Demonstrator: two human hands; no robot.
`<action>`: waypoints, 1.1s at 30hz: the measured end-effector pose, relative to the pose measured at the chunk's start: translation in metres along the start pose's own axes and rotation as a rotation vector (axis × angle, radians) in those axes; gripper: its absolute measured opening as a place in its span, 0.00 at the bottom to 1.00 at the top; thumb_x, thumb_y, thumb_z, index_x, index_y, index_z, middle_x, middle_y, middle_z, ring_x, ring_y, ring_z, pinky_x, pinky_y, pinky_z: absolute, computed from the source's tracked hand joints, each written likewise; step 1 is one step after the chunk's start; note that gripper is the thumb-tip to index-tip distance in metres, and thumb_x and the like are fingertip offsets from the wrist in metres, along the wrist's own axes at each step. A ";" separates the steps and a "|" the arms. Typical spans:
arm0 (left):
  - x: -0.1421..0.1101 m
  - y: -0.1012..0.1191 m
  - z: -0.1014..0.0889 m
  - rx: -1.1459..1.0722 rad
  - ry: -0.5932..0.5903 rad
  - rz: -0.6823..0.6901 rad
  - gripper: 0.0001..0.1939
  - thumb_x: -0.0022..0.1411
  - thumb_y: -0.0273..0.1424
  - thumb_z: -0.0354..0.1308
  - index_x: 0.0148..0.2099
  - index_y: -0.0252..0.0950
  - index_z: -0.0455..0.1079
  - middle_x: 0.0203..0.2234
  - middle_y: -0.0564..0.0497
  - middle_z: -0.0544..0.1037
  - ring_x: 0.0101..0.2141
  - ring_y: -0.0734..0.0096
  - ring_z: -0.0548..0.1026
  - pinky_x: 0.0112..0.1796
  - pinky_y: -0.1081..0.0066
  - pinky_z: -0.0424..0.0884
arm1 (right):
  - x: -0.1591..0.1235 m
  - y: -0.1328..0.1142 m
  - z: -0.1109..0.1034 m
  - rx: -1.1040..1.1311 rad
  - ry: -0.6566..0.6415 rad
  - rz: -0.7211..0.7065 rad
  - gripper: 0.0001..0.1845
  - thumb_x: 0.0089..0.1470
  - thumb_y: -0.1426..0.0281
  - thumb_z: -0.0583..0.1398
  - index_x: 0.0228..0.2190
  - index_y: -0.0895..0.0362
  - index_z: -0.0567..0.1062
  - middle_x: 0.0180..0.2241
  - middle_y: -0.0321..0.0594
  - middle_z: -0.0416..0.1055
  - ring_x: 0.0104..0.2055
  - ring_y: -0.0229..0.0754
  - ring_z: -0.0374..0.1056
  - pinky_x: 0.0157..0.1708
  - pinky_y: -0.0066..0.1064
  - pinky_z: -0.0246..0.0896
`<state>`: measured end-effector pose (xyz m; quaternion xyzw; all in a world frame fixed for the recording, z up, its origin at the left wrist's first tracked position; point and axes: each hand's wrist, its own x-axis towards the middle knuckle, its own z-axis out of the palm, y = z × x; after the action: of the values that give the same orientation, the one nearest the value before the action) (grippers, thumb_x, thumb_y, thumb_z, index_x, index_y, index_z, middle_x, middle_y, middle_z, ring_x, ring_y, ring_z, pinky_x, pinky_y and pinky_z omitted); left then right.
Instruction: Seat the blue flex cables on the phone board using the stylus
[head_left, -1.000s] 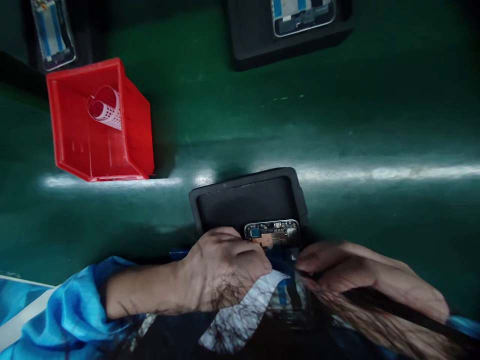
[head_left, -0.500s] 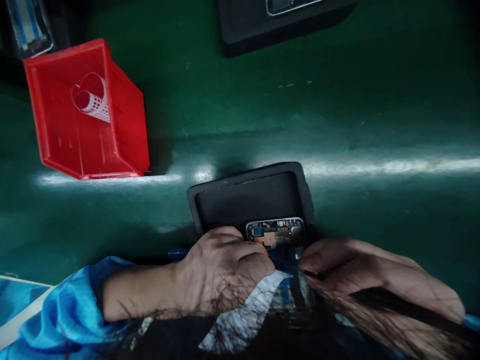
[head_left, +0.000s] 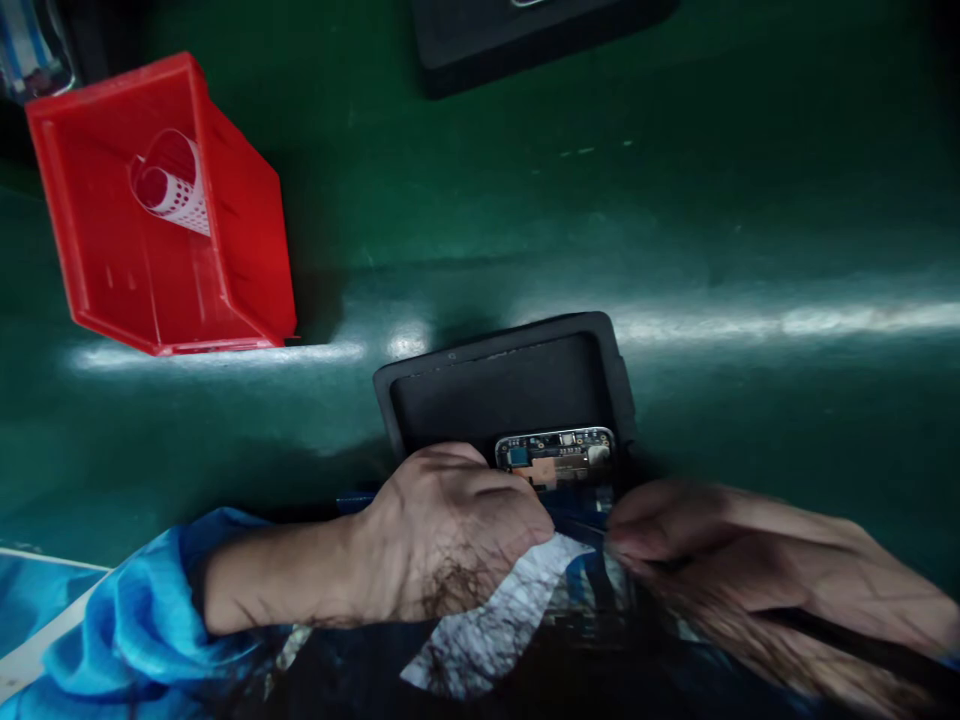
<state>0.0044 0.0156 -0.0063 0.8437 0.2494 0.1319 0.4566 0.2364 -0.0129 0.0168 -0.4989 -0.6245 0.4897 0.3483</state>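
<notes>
Over your black rubber tray (head_left: 495,395), your left hand (head_left: 457,530) clasps an open phone (head_left: 555,460) showing bare circuitry; your right fingertips (head_left: 626,535) pinch something unclear.

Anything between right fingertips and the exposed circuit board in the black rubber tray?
Nothing visible. The right hand's fingertips sit just below the exposed circuit board's lower right corner; the left hand overlaps only its lower left.

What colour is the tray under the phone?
The tray is black; it shows best in the head view.
</notes>
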 end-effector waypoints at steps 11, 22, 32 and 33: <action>0.002 0.004 0.002 -0.023 0.061 -0.050 0.06 0.63 0.28 0.52 0.40 0.34 0.70 0.35 0.54 0.81 0.32 0.77 0.77 0.38 0.72 0.70 | -0.003 0.023 -0.015 0.252 -0.147 -0.001 0.03 0.51 0.69 0.63 0.27 0.50 0.75 0.26 0.39 0.78 0.29 0.45 0.77 0.30 0.34 0.77; 0.006 0.010 -0.003 -0.038 0.020 -0.123 0.09 0.68 0.29 0.50 0.37 0.36 0.70 0.32 0.57 0.81 0.31 0.78 0.77 0.37 0.75 0.68 | 0.001 0.001 -0.001 0.061 -0.044 -0.104 0.11 0.56 0.72 0.59 0.22 0.53 0.73 0.24 0.36 0.75 0.26 0.37 0.76 0.27 0.23 0.75; 0.007 0.010 -0.003 -0.043 0.016 -0.128 0.07 0.67 0.29 0.52 0.37 0.36 0.70 0.32 0.57 0.81 0.31 0.79 0.77 0.37 0.74 0.67 | -0.008 0.009 0.000 0.000 -0.045 -0.092 0.08 0.55 0.71 0.59 0.24 0.50 0.72 0.26 0.39 0.76 0.28 0.42 0.77 0.28 0.27 0.76; 0.008 0.010 -0.004 -0.043 0.018 -0.128 0.06 0.67 0.29 0.52 0.37 0.36 0.70 0.32 0.57 0.81 0.31 0.79 0.77 0.37 0.74 0.67 | -0.009 0.010 0.000 -0.005 -0.051 -0.099 0.08 0.54 0.72 0.60 0.24 0.50 0.71 0.27 0.39 0.75 0.28 0.42 0.77 0.28 0.26 0.75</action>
<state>0.0123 0.0179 0.0039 0.8150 0.3040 0.1152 0.4798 0.2417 -0.0213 0.0078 -0.4557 -0.6581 0.4830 0.3549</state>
